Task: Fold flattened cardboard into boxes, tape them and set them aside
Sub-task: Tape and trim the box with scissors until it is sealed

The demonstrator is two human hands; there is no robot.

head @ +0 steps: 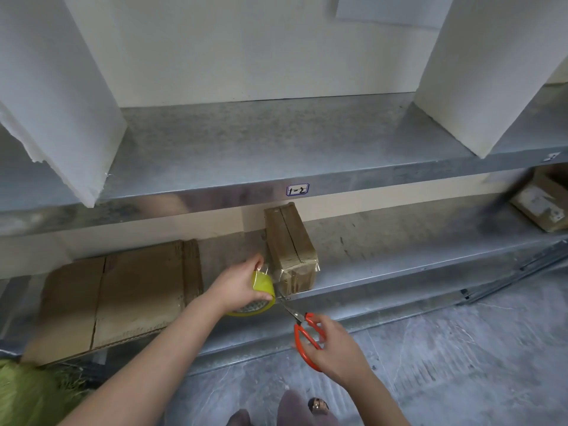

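On the lower galvanised metal shelf point(399, 262), the small brown cardboard box point(292, 247) stands folded up, its near end at the shelf's front edge and wrapped in clear tape. My left hand point(238, 281) is curled round the yellow roll of clear packing tape point(261, 292), thumb on top, holding it just beside the box with a short strip running across to it. My right hand point(335, 348) grips the orange-handled scissors point(302, 330), fingers curled through the loops, the steel blades pointing up at that strip between roll and box. Sheets of flattened brown cardboard point(123, 296) lie on the same shelf, left of the box and apart from it.
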